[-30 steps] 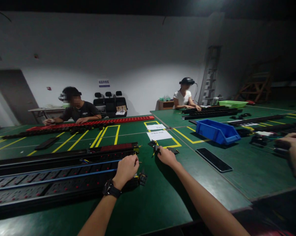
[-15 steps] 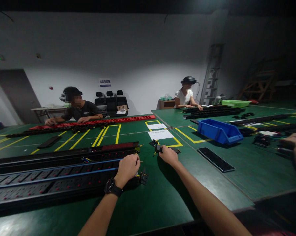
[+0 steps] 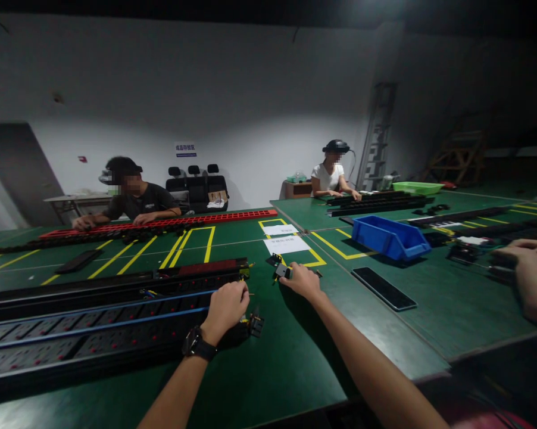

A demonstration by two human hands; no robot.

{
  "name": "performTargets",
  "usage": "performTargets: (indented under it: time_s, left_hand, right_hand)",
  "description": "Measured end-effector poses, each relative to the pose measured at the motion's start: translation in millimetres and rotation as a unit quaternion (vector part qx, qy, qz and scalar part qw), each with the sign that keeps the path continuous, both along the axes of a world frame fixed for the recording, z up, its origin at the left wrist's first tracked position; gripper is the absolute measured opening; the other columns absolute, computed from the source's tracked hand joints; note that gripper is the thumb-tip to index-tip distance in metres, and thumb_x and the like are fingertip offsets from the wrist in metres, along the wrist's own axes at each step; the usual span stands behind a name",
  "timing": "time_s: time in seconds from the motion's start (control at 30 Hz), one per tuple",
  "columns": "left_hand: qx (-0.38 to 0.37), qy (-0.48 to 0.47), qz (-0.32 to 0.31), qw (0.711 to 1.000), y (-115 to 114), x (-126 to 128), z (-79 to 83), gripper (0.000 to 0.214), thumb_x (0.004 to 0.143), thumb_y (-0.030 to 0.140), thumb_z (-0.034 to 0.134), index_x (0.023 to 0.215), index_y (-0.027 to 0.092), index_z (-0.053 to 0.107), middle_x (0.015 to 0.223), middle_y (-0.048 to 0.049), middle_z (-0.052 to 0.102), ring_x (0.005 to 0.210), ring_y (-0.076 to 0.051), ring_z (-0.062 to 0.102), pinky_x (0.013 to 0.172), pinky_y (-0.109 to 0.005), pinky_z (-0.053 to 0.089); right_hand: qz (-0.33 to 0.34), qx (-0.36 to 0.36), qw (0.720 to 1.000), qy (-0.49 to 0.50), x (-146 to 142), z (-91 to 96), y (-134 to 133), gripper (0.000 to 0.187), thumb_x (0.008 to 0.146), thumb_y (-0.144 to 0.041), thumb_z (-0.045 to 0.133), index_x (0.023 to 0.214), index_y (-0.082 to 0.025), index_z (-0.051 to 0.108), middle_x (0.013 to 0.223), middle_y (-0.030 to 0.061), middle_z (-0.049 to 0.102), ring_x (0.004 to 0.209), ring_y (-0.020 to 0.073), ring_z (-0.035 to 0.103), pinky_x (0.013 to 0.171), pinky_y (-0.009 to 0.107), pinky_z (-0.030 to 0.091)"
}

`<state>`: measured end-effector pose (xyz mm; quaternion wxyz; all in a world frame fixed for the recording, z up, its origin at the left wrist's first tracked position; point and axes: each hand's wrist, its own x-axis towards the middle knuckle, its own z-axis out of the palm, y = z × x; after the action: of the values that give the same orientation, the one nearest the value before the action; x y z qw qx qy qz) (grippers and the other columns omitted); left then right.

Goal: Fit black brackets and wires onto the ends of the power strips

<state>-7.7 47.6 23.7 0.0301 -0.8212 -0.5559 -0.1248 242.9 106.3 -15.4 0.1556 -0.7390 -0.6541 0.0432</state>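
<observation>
My left hand [image 3: 226,307], with a black watch on the wrist, is closed at the right end of a long black power strip [image 3: 99,325] with red switches and blue wires; what its fingers pinch is too small to make out. My right hand [image 3: 300,279] reaches forward and is closed on a small black and grey part [image 3: 281,270] just above the green table [image 3: 295,357]. A small black connector with yellow wires [image 3: 256,325] sits at the strip's end, below my left hand.
Further black strips [image 3: 116,283] lie behind. A black phone [image 3: 383,288], a blue bin [image 3: 387,237] and white paper sheets [image 3: 287,244] are to the right. Another person's hands [image 3: 530,274] work at the right edge. Two people sit at the far side behind a red strip [image 3: 161,223].
My right hand has lifted the small part slightly and drawn it a little to the left. My left hand stays at the strip's end. The view has shifted a little.
</observation>
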Motion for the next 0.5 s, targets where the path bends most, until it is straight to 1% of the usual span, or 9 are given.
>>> performTargets:
  time_s: [0.1, 0.23, 0.4, 0.5]
  left_hand:
    - [-0.001, -0.004, 0.001, 1.0, -0.2, 0.1, 0.0, 0.022, 0.099, 0.028, 0.042, 0.094, 0.022, 0.063, 0.096, -0.0048, 0.072, 0.092, -0.02, 0.067, 0.075, -0.028, 0.045]
    - [-0.004, -0.008, -0.002, 1.0, -0.8, 0.9, 0.7, 0.022, 0.099, 0.028, 0.042, 0.094, 0.022, 0.062, 0.096, -0.005, 0.072, 0.091, -0.02, 0.067, 0.075, -0.028, 0.045]
    - [-0.007, -0.002, 0.002, 1.0, -1.2, 0.7, 2.2, 0.021, 0.099, 0.028, 0.042, 0.094, 0.022, 0.062, 0.097, -0.0051, 0.072, 0.092, -0.02, 0.067, 0.076, -0.028, 0.045]
    - [-0.009, 0.002, 0.0, 1.0, -1.4, 0.3, 3.1, 0.021, 0.1, 0.029, 0.043, 0.095, 0.022, 0.062, 0.098, -0.0052, 0.072, 0.093, -0.02, 0.067, 0.075, -0.028, 0.045]
  right_hand:
    - [0.012, -0.003, 1.0, -0.001, -0.4, -1.1, 1.5, 0.055, 0.086, -0.061, 0.06, 0.119, -0.017, 0.063, 0.121, 0.0185, 0.062, 0.104, 0.0321, 0.067, 0.082, 0.037, 0.049]
    - [0.003, -0.032, 0.999, 0.004, -0.6, -3.5, 5.1, 0.058, 0.087, -0.063, 0.057, 0.116, -0.015, 0.065, 0.118, 0.0201, 0.062, 0.104, 0.0336, 0.067, 0.082, 0.038, 0.049]
    - [-0.007, 0.005, 1.0, 0.019, 2.5, -1.2, 3.1, 0.06, 0.08, -0.066, 0.064, 0.113, -0.016, 0.064, 0.117, 0.0181, 0.063, 0.105, 0.0333, 0.065, 0.079, 0.035, 0.048]
    - [0.0, 0.045, 0.997, 0.061, 5.7, 0.6, 4.0, 0.06, 0.077, -0.058, 0.07, 0.12, -0.016, 0.06, 0.112, 0.0157, 0.068, 0.1, 0.0304, 0.067, 0.077, 0.033, 0.046]
